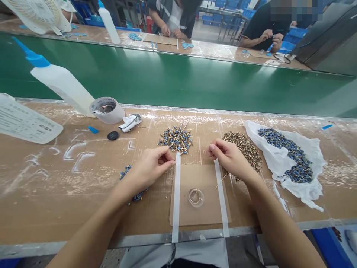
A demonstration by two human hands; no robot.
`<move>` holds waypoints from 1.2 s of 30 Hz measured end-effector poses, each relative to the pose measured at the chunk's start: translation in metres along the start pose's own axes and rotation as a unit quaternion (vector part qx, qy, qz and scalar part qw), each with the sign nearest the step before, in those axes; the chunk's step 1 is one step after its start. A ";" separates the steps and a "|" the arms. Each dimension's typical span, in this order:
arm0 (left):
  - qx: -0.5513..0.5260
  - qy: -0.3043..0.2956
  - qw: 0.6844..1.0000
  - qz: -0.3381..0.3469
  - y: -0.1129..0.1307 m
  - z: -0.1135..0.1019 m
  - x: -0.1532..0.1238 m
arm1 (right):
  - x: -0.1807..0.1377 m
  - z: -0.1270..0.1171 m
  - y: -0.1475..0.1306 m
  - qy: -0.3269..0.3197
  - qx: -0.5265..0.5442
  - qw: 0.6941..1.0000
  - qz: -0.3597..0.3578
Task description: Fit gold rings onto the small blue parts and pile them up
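Observation:
My left hand (pixel 152 165) rests on the cardboard-covered bench (pixel 55 186), its fingers pinched together near a heap of small blue-and-gold parts (pixel 176 139); what it pinches is too small to name. My right hand (pixel 230 158) is closed too, and a thin stick (pixel 221 181) pokes out below it. That hand lies against a pile of small gold parts (pixel 245 147). Between my hands sits a cardboard pad (pixel 199 212) edged by two white tape strips, with a small clear ring (pixel 196 197) on it. A few blue parts (pixel 125 173) lie under my left wrist.
A white cloth (pixel 290 175) holding dark blue parts (pixel 290 152) lies at the right. At the left stand a squeeze bottle (pixel 60 83), a tape roll (pixel 107 109), a black cap (pixel 113 135) and a printed sheet (pixel 25 123). A green conveyor belt (pixel 178 80) runs behind; other people work across it.

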State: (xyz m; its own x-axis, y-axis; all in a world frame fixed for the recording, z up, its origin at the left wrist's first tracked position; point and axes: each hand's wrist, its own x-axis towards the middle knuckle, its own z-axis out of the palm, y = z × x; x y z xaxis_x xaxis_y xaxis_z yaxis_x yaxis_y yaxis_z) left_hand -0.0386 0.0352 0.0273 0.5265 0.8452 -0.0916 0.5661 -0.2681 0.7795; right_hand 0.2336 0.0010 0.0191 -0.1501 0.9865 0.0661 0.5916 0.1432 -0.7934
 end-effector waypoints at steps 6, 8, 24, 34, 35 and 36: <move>-0.076 -0.005 0.997 0.020 -0.001 0.010 0.003 | -0.007 -0.002 -0.012 -0.121 0.054 0.991 -0.008; -0.064 -0.014 0.998 0.017 -0.001 0.011 0.004 | -0.009 -0.002 -0.014 -0.177 0.075 0.981 -0.005; -0.134 -0.096 0.986 -0.029 0.000 0.028 0.006 | -0.019 0.010 -0.023 -0.337 0.133 0.932 0.028; -0.198 -0.130 0.971 -0.038 0.008 0.038 0.006 | -0.019 0.019 -0.028 -0.301 0.107 0.946 -0.057; -0.197 -0.129 0.971 -0.033 0.008 0.039 0.007 | -0.019 0.019 -0.029 -0.298 0.100 0.946 -0.075; -0.197 -0.128 0.972 -0.029 0.008 0.040 0.007 | -0.019 0.019 -0.029 -0.295 0.096 0.947 -0.088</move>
State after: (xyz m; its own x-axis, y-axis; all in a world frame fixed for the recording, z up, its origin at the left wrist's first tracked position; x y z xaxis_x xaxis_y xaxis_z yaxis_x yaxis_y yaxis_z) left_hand -0.0047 0.0201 0.0079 0.6695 0.6978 -0.2547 0.3399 0.0171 0.9403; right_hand 0.2040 -0.0234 0.0297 -0.6830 0.7239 -0.0973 0.3701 0.2281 -0.9006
